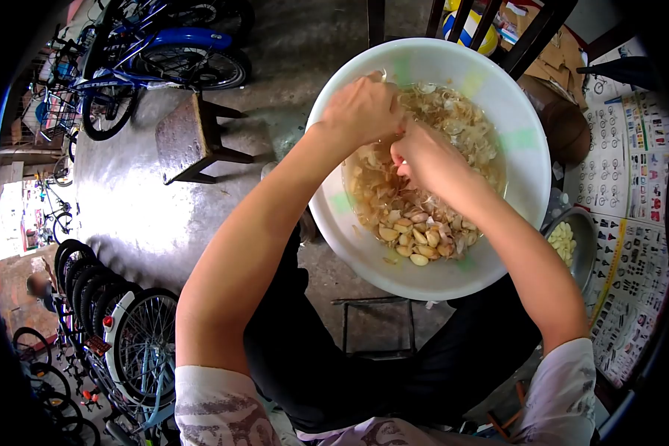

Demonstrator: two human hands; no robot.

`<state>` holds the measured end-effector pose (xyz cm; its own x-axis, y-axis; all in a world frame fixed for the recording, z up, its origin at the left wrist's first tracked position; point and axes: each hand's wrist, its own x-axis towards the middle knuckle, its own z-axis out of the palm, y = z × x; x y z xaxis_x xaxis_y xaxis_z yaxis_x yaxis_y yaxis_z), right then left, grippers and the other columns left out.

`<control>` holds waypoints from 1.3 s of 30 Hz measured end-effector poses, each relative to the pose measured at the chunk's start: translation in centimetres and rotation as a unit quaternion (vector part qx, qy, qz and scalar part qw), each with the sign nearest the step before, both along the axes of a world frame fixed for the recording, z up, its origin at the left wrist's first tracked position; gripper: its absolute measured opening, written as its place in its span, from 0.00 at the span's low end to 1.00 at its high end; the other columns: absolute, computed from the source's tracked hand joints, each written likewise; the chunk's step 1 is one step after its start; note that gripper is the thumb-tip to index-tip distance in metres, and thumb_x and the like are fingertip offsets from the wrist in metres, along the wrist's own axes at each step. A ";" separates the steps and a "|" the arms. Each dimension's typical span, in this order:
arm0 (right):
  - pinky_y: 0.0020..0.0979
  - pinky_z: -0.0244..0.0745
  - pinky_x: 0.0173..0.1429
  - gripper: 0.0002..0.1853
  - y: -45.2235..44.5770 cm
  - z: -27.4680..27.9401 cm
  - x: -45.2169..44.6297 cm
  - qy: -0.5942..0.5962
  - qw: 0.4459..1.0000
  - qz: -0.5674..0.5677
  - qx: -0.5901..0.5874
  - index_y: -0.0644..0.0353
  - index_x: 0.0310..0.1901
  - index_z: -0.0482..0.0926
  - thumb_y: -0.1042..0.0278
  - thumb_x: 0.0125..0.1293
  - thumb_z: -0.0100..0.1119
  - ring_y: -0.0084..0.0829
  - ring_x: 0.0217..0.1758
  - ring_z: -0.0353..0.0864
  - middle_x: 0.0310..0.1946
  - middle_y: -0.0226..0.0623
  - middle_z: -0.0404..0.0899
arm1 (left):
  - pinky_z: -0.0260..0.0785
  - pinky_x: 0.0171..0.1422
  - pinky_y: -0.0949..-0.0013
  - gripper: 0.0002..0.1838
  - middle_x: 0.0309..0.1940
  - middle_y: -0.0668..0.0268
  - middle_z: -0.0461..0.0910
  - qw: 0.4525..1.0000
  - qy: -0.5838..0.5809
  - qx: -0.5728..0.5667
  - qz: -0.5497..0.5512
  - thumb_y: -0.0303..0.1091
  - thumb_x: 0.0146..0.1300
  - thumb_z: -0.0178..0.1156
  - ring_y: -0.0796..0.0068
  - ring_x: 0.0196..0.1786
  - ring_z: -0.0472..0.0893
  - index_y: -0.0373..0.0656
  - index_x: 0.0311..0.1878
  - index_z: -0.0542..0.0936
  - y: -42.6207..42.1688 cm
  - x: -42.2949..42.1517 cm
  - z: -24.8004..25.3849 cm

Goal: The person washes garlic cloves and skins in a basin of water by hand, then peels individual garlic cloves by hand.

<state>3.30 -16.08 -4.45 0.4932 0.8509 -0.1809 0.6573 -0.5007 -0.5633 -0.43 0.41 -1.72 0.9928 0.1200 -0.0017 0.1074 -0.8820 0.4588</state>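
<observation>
Garlic cloves and loose skins in water in a large basin, both hands at work above

The pale tan, teardrop-shaped garlic cloves (pixel 420 238) lie grouped in the near part of a large round white plastic basin (pixel 524 182), some whitish, others still in brownish skin. Shallow, cloudy, yellowish water surrounds them. Thin, papery, cream-and-brown garlic skins (pixel 461 115) fill the far and middle parts of the same basin, mixed with the cloves at the near edge.

The left hand (pixel 360 108) is over the basin's far left portion, back upward and fingers bent inward. The right hand (pixel 431 156) is above the middle, fingers curled narrowly. The two meet, or nearly so, at the fingers; whether either grips a clove cannot be told, as the fingertips are largely hidden.

The basin sits just beyond the person's knees, in black trousers (pixel 334 372); its support is not visible. Just beside it, on the right, a round grey metal bowl (pixel 589 249) holds pale, peeled cloves (pixel 563 239). A brown rounded vessel (pixel 566 132) stands near the basin's right rim, contents not discernible. Beyond the rim are a dark slatted wooden chair (pixel 486 26) and a yellow, white and blue ball (pixel 483 41). Well apart, on the left, is a worn wooden stool (pixel 182 141).
</observation>
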 end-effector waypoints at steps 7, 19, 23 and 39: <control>0.38 0.77 0.43 0.06 -2.0 2.2 4.5 0.099 0.991 -0.065 -0.062 0.65 0.37 0.79 0.72 0.68 0.55 0.41 0.39 0.85 0.33 0.48 0.83 | 0.74 0.41 0.55 0.06 0.31 0.54 0.79 0.997 0.006 0.069 0.021 0.34 0.56 0.62 0.49 0.34 0.81 0.42 0.30 0.82 0.2 -0.2 0.1; 0.46 0.74 0.56 0.14 -4.2 -4.1 8.9 -0.031 0.993 -0.101 -0.053 0.65 0.45 0.79 0.82 0.57 0.49 0.53 0.51 0.80 0.45 0.54 0.81 | 0.77 0.47 0.57 0.09 0.34 0.56 0.82 0.963 0.196 0.162 -0.084 0.31 0.53 0.66 0.55 0.42 0.83 0.46 0.39 0.84 -1.8 -1.0 -6.4; 0.45 0.77 0.48 0.11 -5.4 -0.3 8.7 -0.095 0.985 -0.134 -0.048 0.60 0.42 0.80 0.81 0.58 0.57 0.51 0.44 0.82 0.37 0.51 0.82 | 0.74 0.54 0.56 0.11 0.37 0.52 0.81 0.976 0.204 0.055 -0.048 0.35 0.59 0.61 0.52 0.49 0.81 0.43 0.42 0.82 -1.4 -0.3 -2.7; 0.43 0.70 0.66 0.04 -4.6 0.4 6.0 -0.134 0.964 -0.207 -0.096 0.65 0.29 0.83 0.74 0.59 0.64 0.39 0.57 0.75 0.59 0.47 0.74 | 0.65 0.39 0.79 0.12 0.42 0.66 0.79 0.775 0.122 -0.595 0.175 0.30 0.75 0.50 0.84 0.40 0.74 0.42 0.59 0.68 -2.8 -3.3 0.6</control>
